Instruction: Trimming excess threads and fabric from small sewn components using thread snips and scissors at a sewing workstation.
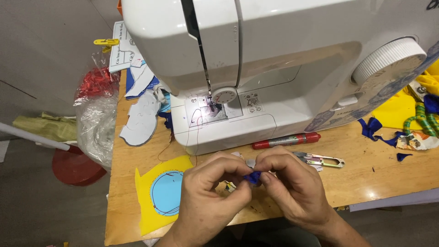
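Both hands, left (208, 190) and right (292, 185), pinch a tiny blue scrap (252, 177) at 6 o'clock of the machine (274, 68), fingertips tight for close fiddly control; snips (320, 160) sit handy at 3 o'clock.

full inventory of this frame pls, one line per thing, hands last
White plastic sewing machine: 1, white, back of the table.
Wooden table: 1, light brown, under everything.
Yellow fabric piece with a light blue circle: 1, front left of the table.
Red cylindrical marker pen: 1, at the machine's base.
Metal thread snips: 1, silver, right of the hands.
White cut paper shapes: several, left of the machine.
Dark blue fabric scraps: several, right side of the table.
Yellow cloth: 1, far right.
Clear plastic bag with red contents: 1, beyond the table's left edge.
Small dark blue fabric piece: 1, pinched between both hands.
Left hand: 1, pinching it.
Right hand: 1, pinching it.
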